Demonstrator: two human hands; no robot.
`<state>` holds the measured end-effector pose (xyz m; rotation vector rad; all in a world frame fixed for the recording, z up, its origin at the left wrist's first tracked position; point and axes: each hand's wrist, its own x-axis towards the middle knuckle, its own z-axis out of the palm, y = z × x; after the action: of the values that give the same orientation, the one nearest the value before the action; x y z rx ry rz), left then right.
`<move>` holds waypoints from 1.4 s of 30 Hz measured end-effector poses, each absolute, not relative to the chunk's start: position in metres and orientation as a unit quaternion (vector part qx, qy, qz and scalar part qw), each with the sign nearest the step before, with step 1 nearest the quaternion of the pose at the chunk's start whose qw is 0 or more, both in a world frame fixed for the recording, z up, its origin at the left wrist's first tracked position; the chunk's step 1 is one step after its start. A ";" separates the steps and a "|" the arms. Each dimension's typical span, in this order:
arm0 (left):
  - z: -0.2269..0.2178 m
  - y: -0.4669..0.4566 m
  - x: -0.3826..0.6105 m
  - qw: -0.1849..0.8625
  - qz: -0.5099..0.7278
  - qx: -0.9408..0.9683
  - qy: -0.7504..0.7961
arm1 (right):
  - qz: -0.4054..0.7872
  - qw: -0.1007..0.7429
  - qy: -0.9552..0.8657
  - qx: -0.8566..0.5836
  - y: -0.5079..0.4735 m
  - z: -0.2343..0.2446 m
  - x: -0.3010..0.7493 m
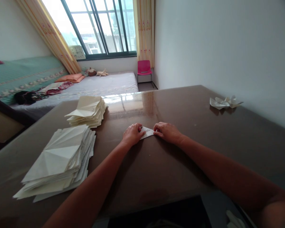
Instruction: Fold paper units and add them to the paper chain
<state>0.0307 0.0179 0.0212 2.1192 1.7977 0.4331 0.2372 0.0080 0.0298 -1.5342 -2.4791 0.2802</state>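
A small folded piece of printed paper (147, 131) lies between my two hands, low over the middle of the brown table (142, 171). My left hand (133, 133) pinches its left end, with the thumb along the near edge. At its right tip, the bent fingers of my right hand (167, 131) close on the paper. Lines of print show on the face between the hands. Both ends of the paper are hidden under my fingers.
Left of my arm sits a large stack of creased white sheets (59, 152). Behind it is a second stack of cream sheets (87, 107). Folded paper pieces (225, 102) rest at the far right, near the wall. Beyond the table stand a bed (118, 80) and a pink chair (144, 67).
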 end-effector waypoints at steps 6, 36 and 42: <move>0.024 0.019 0.030 0.192 0.136 0.737 0.634 | 0.117 0.122 -0.839 -0.516 0.012 0.025 0.240; 0.016 0.002 0.043 0.216 0.255 0.733 0.592 | 0.236 0.179 -0.836 -0.461 0.026 0.021 0.251; 0.015 -0.008 0.055 0.038 0.263 0.823 0.502 | 0.221 0.176 -0.846 -0.453 0.028 0.014 0.249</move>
<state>0.0551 -0.0077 0.0148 2.5263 1.5402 0.8058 0.2493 0.0283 0.0141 -1.2831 -2.3946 0.6249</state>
